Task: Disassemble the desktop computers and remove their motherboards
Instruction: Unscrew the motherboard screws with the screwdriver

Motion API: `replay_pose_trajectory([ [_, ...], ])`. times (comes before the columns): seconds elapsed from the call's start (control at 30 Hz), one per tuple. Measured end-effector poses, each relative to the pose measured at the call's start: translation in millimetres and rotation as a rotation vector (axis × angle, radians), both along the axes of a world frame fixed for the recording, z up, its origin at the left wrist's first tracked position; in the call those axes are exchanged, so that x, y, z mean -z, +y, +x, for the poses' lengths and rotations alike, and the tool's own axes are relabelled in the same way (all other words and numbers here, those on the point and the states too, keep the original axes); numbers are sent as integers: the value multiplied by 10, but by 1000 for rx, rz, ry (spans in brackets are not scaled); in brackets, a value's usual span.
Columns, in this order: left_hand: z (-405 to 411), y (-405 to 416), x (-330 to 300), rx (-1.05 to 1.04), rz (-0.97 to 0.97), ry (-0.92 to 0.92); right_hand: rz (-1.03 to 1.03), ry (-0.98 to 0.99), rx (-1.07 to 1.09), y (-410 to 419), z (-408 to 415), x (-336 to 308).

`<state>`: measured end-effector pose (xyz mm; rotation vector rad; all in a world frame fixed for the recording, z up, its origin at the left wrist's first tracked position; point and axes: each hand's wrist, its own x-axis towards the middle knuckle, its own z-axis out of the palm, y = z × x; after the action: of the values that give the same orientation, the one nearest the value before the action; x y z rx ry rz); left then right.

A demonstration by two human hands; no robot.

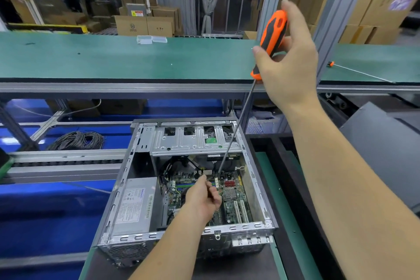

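Note:
An open desktop case [259, 191] lies on the bench in front of me, its green motherboard [234, 202] exposed inside. A grey power supply [134, 206] fills its left side and a metal drive cage [193, 141] spans the far end. My right hand [288, 61] is raised high, shut on the orange-and-black handle of a long screwdriver [271, 38]. Its thin shaft runs down into the case, tip near the board's far edge. My left hand [202, 198] is down inside the case over the board, fingers pinched together; whether they hold something small is hidden.
A green conveyor shelf [113, 59] runs across behind the case, with small clear plastic boxes [151, 40] on it and a second long screwdriver [361, 72] at right. An aluminium post [334, 18] stands by my right hand. A coil of cable [77, 141] lies at left. Cardboard boxes fill the background.

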<state>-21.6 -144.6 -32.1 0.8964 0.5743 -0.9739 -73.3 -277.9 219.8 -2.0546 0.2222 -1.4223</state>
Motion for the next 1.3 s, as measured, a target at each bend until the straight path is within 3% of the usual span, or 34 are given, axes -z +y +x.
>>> replay_pose_trajectory([
  [0.17, 15, 4, -6, -49, -49, 0, 4, 140, -133, 112, 26, 40],
  [0.33, -3, 2, -7, -3, -59, -66, -79, 285, -121, 178, 89, 226],
  [0.6, -53, -4, -189, -10, -232, -106, 38, 397, -25, -106, -71, 528],
  [0.8, -45, -138, -325, -14, -178, -106, 110, 686, -39, -328, -212, 1072],
  [0.97, 92, 64, -377, -5, -113, -75, 117, 1005, 110, -266, -359, 1753],
  [1.17, 457, 575, -469, -44, 255, -341, 116, 1161, 258, -61, -488, 2152],
  [1.23, 582, 734, -527, -72, 496, -570, 79, 1169, 322, -6, -517, 2223],
  [1.3, 687, 923, -513, 101, 902, -965, 31, 1143, 403, 47, -514, 2284],
])
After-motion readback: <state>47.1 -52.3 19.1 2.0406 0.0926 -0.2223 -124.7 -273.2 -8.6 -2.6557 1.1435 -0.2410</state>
